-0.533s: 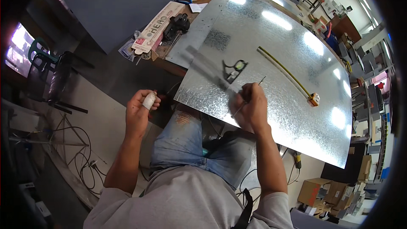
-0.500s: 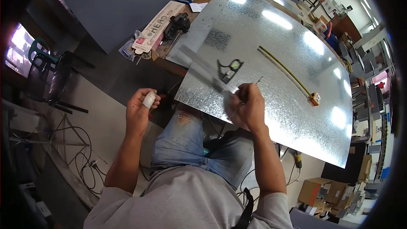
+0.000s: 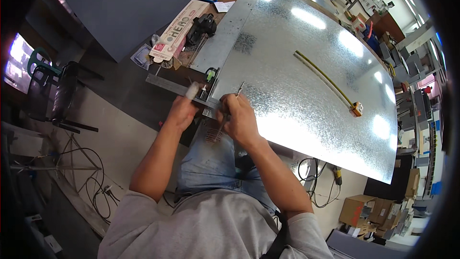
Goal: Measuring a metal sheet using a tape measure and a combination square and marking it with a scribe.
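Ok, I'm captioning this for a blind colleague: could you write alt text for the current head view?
A person's bandaged left hand and their right hand, holding a thin tool, are at a metal ruler by the near left corner of a large shiny metal sheet. An extended tape measure lies on the sheet.

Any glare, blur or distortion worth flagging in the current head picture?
Head view: bright glare whites out part of the metal sheet; head view: left hand and its white wrapping smeared, likely by motion, tape measure sharper; head view: fisheye bending, corners dark.
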Demonstrator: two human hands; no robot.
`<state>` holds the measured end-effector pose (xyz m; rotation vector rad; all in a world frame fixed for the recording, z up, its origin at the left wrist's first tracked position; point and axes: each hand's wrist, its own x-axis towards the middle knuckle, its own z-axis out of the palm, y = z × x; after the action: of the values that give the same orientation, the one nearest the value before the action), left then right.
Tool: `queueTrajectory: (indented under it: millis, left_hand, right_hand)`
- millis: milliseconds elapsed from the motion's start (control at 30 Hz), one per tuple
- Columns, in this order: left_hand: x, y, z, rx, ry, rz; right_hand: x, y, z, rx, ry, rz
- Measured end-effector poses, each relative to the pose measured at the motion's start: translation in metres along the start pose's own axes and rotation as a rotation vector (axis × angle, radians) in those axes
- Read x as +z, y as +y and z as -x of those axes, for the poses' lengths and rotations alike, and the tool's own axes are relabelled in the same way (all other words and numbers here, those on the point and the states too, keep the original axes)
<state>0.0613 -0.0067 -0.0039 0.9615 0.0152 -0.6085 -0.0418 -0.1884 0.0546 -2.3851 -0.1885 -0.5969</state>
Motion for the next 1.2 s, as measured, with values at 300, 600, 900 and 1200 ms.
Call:
queueTrajectory:
  millis: [300,600,900,1200]
  left_hand:
    - [0.012,-0.015,-0.021,0.045,0.036,-0.065]
    - [0.022,-0.028,-0.021,0.067,0.064,-0.077]
    - [0.028,-0.028,-0.010,0.139,0.076,-0.099]
    - [0.042,-0.064,0.043,0.094,0.124,-0.072]
  right_hand:
    - [-0.037,0.008,0.036,0.246,0.106,-0.125]
    - [-0.061,0.001,0.075,0.269,0.060,-0.220]
    - [-0.057,0.007,0.077,0.144,0.024,0.087]
    - [-0.074,0.006,0.124,0.222,0.148,0.009]
